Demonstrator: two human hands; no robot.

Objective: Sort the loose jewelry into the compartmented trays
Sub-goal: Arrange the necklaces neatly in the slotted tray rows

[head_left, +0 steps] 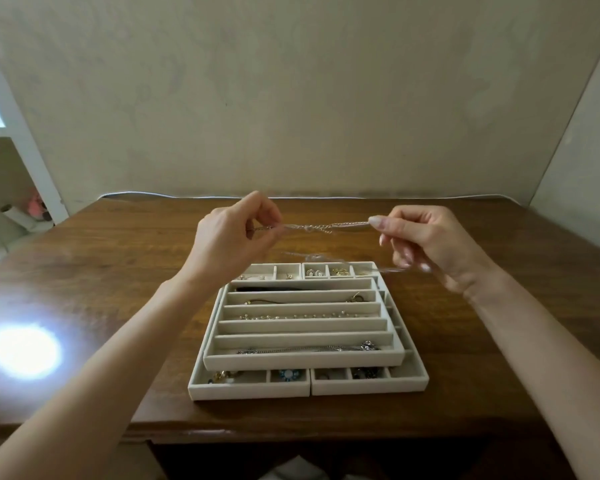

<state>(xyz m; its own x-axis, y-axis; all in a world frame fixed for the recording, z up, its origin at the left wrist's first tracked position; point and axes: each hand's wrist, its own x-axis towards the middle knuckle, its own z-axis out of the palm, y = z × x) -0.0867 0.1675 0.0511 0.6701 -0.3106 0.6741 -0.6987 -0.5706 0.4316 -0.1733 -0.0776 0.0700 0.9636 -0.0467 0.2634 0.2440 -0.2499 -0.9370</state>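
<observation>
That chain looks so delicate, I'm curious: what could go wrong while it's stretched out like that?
The chain, pinched between left hand and right hand, looks doubled, with a blurred loop sagging below; it might tangle. Lowered carelessly, it could land on the beaded strand instead of the empty slot next to it.

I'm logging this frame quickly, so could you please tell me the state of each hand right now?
Left hand: closed, pinching one end of the chain.
Right hand: closed, pinching the chain's other end.
</observation>
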